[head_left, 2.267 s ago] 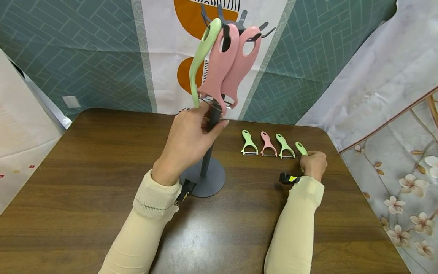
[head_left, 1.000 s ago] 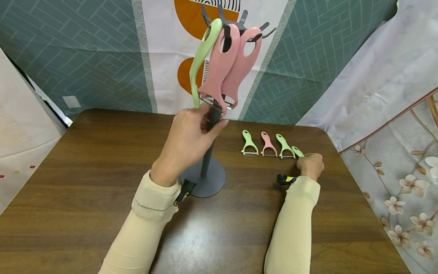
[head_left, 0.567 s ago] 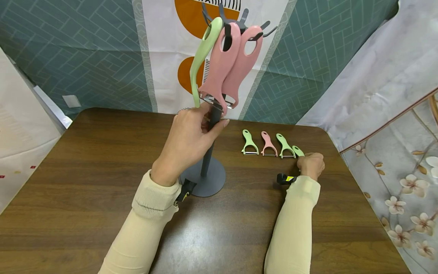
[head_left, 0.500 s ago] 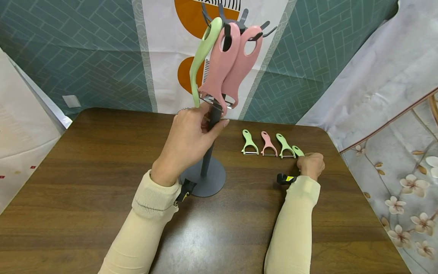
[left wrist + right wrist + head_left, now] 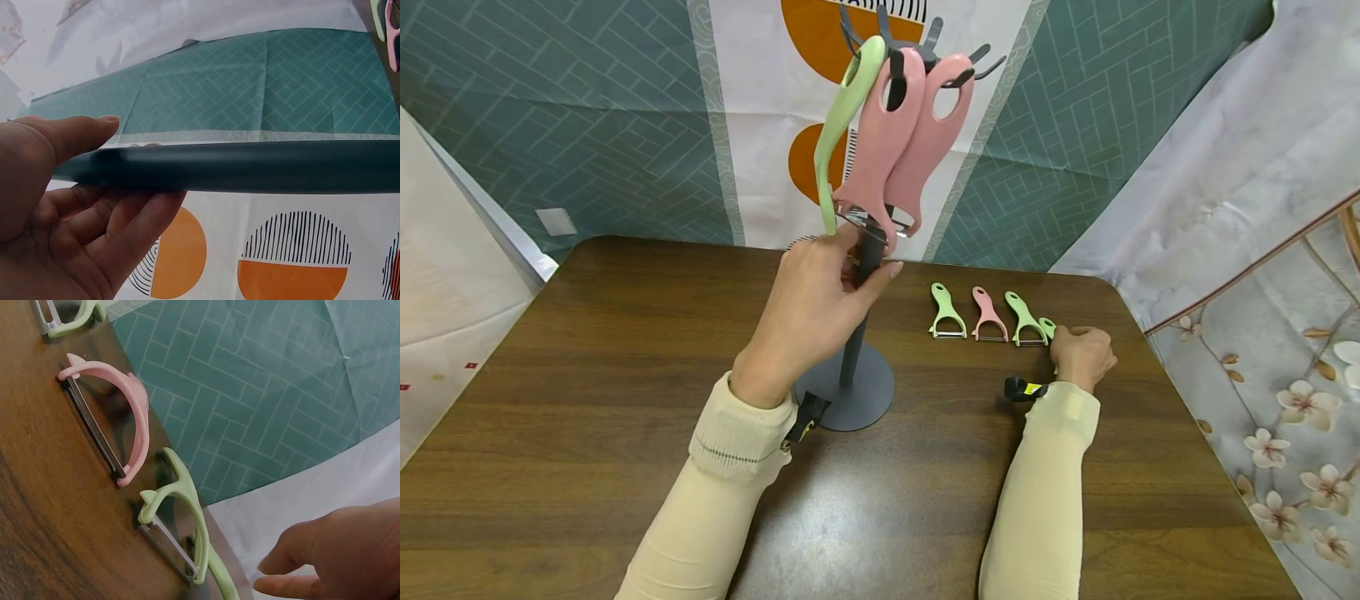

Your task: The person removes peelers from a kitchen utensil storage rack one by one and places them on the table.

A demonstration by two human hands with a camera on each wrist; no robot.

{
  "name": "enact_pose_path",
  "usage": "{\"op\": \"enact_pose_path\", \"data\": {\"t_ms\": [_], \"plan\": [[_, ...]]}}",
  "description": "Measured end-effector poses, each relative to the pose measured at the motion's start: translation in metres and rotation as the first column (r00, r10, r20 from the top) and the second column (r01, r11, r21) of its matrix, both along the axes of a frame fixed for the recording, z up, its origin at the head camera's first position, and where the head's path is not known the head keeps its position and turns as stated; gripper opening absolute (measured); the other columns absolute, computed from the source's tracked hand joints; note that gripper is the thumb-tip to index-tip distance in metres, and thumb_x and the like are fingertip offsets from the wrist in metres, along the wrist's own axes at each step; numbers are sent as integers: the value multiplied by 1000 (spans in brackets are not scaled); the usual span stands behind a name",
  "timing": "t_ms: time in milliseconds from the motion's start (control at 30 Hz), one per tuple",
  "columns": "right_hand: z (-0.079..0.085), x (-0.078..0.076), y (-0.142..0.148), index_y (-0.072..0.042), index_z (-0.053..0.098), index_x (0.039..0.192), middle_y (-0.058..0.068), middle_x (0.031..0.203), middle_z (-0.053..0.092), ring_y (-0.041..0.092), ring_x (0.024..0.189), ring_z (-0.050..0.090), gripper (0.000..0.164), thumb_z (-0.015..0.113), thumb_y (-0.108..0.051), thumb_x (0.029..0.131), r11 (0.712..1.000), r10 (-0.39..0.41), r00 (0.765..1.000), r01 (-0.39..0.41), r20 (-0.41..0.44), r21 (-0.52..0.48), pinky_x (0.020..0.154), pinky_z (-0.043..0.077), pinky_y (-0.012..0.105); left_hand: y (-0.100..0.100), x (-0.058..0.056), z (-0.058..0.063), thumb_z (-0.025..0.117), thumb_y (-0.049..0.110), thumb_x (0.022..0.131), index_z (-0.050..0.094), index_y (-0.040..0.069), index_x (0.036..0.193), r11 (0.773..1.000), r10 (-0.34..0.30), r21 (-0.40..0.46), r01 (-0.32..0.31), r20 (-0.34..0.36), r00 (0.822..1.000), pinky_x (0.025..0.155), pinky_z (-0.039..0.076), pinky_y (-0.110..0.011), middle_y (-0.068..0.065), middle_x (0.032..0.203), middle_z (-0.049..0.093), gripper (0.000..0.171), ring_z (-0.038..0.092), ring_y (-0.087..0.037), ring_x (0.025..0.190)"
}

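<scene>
My left hand (image 5: 820, 308) holds the dark post (image 5: 250, 165) of a hook stand, thumb on one side and fingers on the other. From the stand's hooks (image 5: 932, 37) hang a green peeler (image 5: 842, 125) and two pink peelers (image 5: 883, 142), just above this hand. On the table at right, my right hand (image 5: 1081, 357) is over a green peeler (image 5: 1047, 327), hiding most of it in the head view. In the right wrist view its thumb and a finger (image 5: 284, 586) extend beside that peeler's handle (image 5: 220, 573), with a gap between fingertips and handle.
Left of the right hand lie a green peeler (image 5: 1022, 315), a pink peeler (image 5: 987, 312) and another green peeler (image 5: 946, 308) in a row. The stand's round base (image 5: 865, 400) rests on the brown table (image 5: 625, 400). A patterned cloth (image 5: 625, 125) hangs behind.
The right hand has moved left along with the green peeler, now close to the row. In the last half second it has shifted slightly forward, covering more of the handle. The left hand has stayed put.
</scene>
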State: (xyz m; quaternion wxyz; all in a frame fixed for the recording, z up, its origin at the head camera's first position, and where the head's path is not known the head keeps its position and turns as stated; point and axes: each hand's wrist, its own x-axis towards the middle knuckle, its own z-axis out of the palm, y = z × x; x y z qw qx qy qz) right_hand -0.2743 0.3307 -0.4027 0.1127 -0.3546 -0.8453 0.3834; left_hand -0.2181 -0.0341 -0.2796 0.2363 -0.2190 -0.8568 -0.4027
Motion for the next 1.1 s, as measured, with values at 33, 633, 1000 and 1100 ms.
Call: {"op": "enact_pose_path", "data": {"t_ms": [33, 633, 1000, 1100], "plan": [[0, 0, 0, 0, 65, 133, 23, 145, 57, 46, 138, 38, 44, 51, -24, 99, 1000, -7, 1000, 7, -9, -8, 118, 30, 48, 0, 0, 0, 75, 28, 93, 60, 9, 84, 1000, -3, 2, 3, -1, 1000, 59, 36, -32, -1, 62, 52, 25, 49, -16, 59], [27, -7, -16, -7, 72, 121, -4, 96, 61, 31, 116, 59, 35, 51, -21, 96, 998, -69, 968, 65, -243, -26, 99, 46, 41, 0, 1, 0, 75, 29, 93, 59, 9, 85, 1000, 2, -6, -2, -13, 1000, 59, 35, -33, -1, 61, 50, 27, 48, -17, 59], [55, -2, -26, -12, 73, 106, -16, 77, 50, 13, 87, 51, 27, 51, -23, 94, 997, -78, 949, 80, -305, -8, 75, 37, 24, 1, 1, 0, 75, 29, 93, 59, 9, 85, 1000, 10, -10, -10, -12, 1000, 59, 34, -33, -1, 60, 48, 27, 48, -17, 58], [61, 0, -28, -13, 73, 106, -16, 75, 49, 10, 84, 49, 27, 51, -23, 93, 997, -80, 946, 82, -314, -7, 74, 37, 23, 1, 1, 0, 75, 30, 93, 58, 9, 84, 1000, 12, -12, -12, -11, 1000, 58, 34, -33, -1, 59, 47, 28, 47, -18, 58]]}}
